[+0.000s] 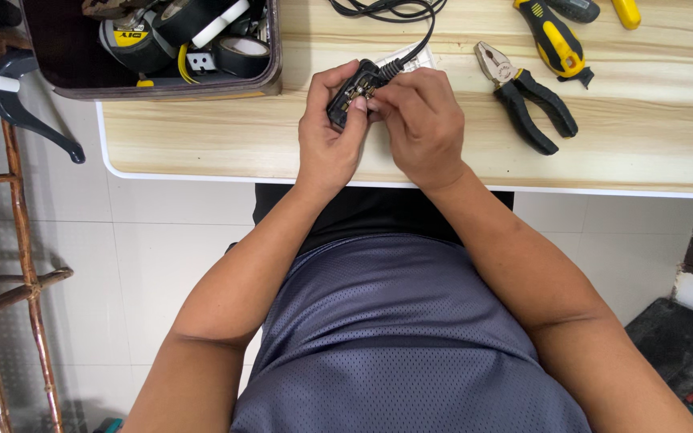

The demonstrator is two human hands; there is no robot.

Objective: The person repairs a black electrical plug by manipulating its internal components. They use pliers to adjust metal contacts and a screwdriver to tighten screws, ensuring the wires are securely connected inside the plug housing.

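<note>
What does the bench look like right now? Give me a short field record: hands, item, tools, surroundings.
left hand: left hand grips the black plug from the side
right hand: right hand has fingertips on the plug's open face
cable: black cable runs from the plug up the wooden table
tools: black-handled pliers lie right of the hands; yellow-black screwdriver beyond
bin: dark tray at upper left, holding tape rolls

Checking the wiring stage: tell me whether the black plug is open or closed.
Open: the black plug, held by both hands, shows brass metal parts inside.
</note>
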